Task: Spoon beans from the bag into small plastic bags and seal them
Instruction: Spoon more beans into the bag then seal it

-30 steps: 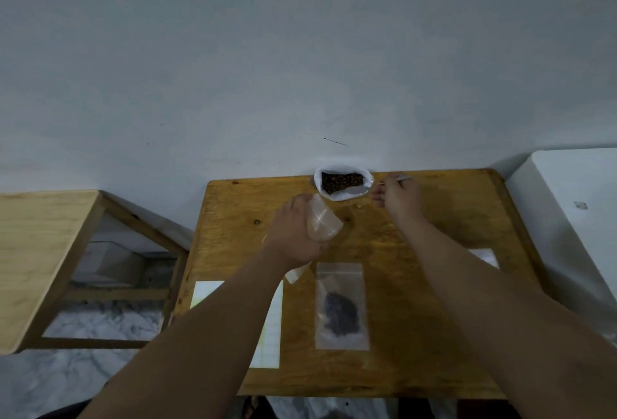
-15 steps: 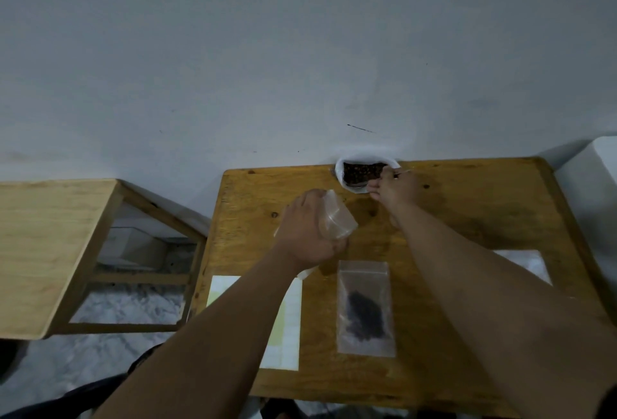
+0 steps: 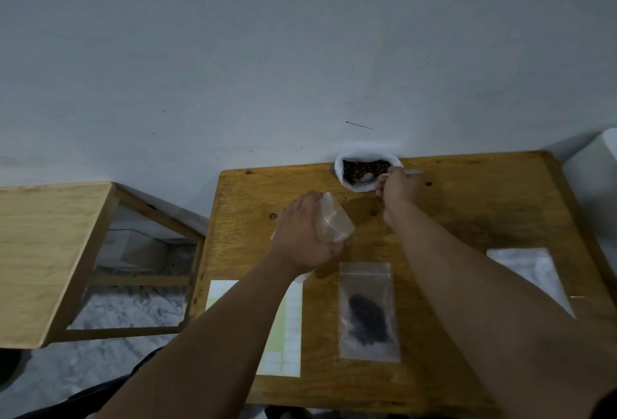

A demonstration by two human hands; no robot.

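right hand [image 3: 397,186] spooning beans [image 3: 359,170], left hand [image 3: 305,238] holding bag [image 3: 332,218]

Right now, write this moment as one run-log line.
left hand: holds empty small bag | right hand: grips spoon in bean bag | filled bag: on table

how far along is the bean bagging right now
One filled small bag lies on the table; its seal is too blurry to judge. In hand: the left hand holds an empty small bag, the right hand holds the spoon in the bean bag. Left: filling and sealing that one.
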